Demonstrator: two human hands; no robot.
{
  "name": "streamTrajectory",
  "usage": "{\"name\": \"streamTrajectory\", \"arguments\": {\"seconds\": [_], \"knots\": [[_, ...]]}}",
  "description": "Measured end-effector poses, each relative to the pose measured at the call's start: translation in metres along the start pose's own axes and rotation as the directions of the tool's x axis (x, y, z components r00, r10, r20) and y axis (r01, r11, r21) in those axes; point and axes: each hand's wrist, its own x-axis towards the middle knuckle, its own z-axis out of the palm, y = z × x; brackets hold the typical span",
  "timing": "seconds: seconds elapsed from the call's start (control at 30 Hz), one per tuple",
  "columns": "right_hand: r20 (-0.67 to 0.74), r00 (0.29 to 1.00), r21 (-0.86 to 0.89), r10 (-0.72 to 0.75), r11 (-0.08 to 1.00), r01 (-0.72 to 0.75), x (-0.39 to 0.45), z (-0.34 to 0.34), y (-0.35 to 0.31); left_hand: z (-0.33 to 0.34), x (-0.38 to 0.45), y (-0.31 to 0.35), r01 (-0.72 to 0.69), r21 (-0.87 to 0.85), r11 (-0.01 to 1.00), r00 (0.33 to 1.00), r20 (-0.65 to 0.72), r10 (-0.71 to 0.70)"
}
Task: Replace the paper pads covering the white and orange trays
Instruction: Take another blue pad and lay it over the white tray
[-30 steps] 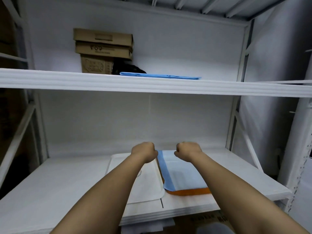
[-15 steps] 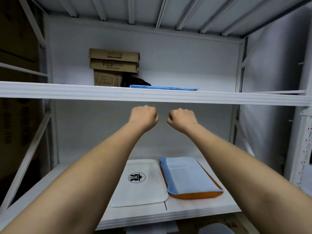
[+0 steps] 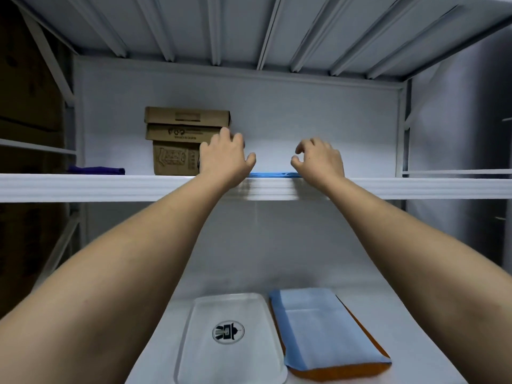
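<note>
Head view: we see both arms raised to the upper shelf. Left hand is over the shelf edge with fingers spread and loosely bent, holding nothing we can see. Right hand has fingers curled, claw-like, thumb and forefinger apart, nothing held either. Between the two hands, on the shelf edge, a thin strip of blue paper pads shows; both hands are just beside it, and whether they touch it we cannot tell.

Down on the lower shelf the white tray lies bare, logo showing, no pad on it. The orange tray sits just beside it on the right, covered by a blue pad; whether that one is old or fresh we cannot tell.

Progress, our guess: white tray stripped and waiting for a new pad, fetching one is the step in hand; laying it is left, and possibly swapping the orange tray's cover.

Around: stacked cardboard boxes just behind the left hand, a purple cloth further left. The boxes crowd the left hand's reach, and the shelf lip hides most of the pads
</note>
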Motion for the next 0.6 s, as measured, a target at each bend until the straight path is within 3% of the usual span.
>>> {"name": "streamTrajectory", "arguments": {"seconds": [0.17, 0.33, 0.47, 0.6], "knots": [[0.358, 0.903, -0.07, 0.237, 0.971, -0.228, 0.028, 0.018, 0.024, 0.013, 0.022, -0.01, 0.255, -0.047, 0.966, 0.92, 0.319, -0.228], [0.529, 0.804, -0.057, 0.273, 0.956, -0.287, 0.038, 0.033, 0.044, 0.034, 0.04, -0.02, 0.379, -0.02, 0.925, 0.793, 0.523, -0.314], [0.53, 0.82, 0.055, 0.216, 0.956, -0.288, 0.037, 0.035, 0.046, 0.04, 0.045, -0.017, 0.396, -0.097, 0.913, 0.758, 0.597, -0.265], [0.454, 0.872, 0.09, 0.184, 0.964, -0.251, 0.032, 0.032, 0.041, 0.035, 0.04, -0.007, 0.396, -0.148, 0.906, 0.773, 0.586, -0.242]]}}
